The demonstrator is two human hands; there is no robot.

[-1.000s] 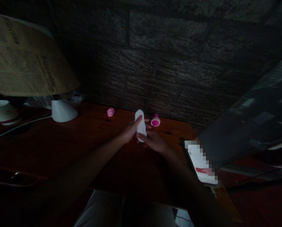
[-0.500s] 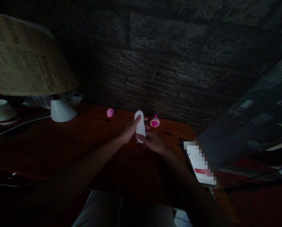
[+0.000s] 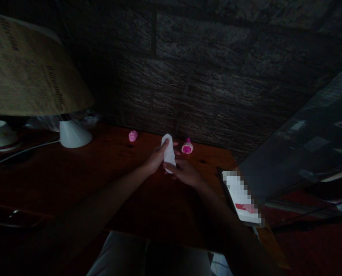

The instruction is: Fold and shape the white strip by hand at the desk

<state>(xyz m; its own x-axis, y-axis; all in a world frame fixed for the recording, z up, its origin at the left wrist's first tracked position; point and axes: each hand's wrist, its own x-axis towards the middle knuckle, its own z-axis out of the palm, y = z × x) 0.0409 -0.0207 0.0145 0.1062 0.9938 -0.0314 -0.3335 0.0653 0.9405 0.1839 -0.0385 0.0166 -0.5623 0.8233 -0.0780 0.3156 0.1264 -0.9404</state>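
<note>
A long, flattened white piece (image 3: 169, 152) that looks like modelling clay is held upright above the table between both hands. My left hand (image 3: 156, 158) grips its upper left side, thumb pressed on the face and fingers behind. Lower down, my right hand (image 3: 185, 171) pinches its bottom end, with the thumb across the front. Just right of the white piece lies a pink lump with a pale rim and a magenta middle (image 3: 187, 148). Farther left sits a small pink ball (image 3: 133, 135), apart from both hands.
On the left stand a lamp with a newsprint shade (image 3: 35, 73) and a white cup (image 3: 1, 135); a cord (image 3: 24, 152) runs across the wooden table (image 3: 58, 176). A device with a blurred screen (image 3: 242, 197) lies near the right edge. A brick wall (image 3: 173, 76) rises behind.
Almost nothing differs. The whole view has shifted very slightly, and both hands keep the same hold on the white piece.
</note>
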